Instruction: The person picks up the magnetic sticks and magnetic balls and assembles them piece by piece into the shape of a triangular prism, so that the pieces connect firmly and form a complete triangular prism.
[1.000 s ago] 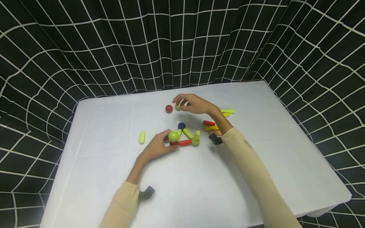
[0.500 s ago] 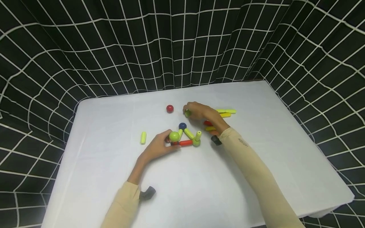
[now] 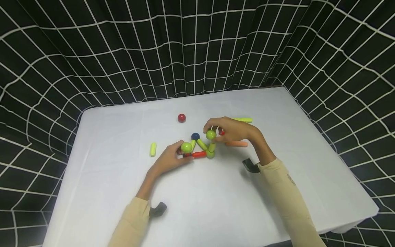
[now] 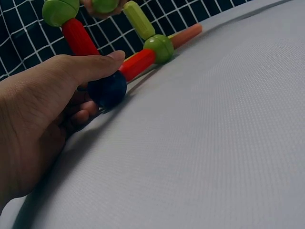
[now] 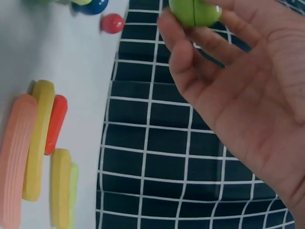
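Note:
A triangular frame of toy sticks and balls stands on the table. My left hand [image 3: 169, 159] grips its near-left corner, a dark blue ball [image 4: 107, 89], with the thumb over the red stick [image 4: 138, 64] beside it. From that corner a second red stick [image 4: 80, 37] rises, topped by a green ball [image 3: 186, 147]. The back corner is another blue ball [image 3: 195, 136]. At the right corner, a green ball [image 4: 159, 48] carries an upright yellow-green stick [image 4: 138, 20]. Just above this stick, my right hand [image 3: 232, 128] pinches a loose green ball [image 3: 211, 134]; whether they touch is unclear.
A red ball [image 3: 181, 118] lies behind the frame, and a lone yellow-green stick [image 3: 153, 149] to its left. Right of it lie an orange stick [image 3: 237, 144], yellow sticks [image 5: 40, 140] and a short red one [image 5: 56, 125]. Black gridded cloth [image 3: 197, 44] surrounds the white table [image 3: 102, 137].
My right hand has picked up the green ball from beside the red one and brought it nearer and rightward, over the upright stick. The left hand keeps its hold on the frame.

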Tool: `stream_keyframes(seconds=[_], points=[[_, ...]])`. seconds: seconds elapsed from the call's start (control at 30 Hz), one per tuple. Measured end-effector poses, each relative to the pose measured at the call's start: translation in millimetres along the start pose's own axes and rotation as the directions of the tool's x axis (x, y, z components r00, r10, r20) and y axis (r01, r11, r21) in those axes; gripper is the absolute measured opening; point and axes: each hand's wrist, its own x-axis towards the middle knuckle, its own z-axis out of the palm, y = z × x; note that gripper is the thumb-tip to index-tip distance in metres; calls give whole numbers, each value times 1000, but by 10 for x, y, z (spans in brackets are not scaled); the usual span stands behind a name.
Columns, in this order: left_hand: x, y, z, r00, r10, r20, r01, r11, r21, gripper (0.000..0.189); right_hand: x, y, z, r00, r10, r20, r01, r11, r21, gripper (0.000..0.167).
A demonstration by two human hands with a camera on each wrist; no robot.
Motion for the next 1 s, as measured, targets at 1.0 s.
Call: stream_keyframes(seconds=[1.0], points=[[-15,-10,15,1000,-20,-2,20,999,29,31,51,603,251,892,429,-144,-452,851,-266,13]])
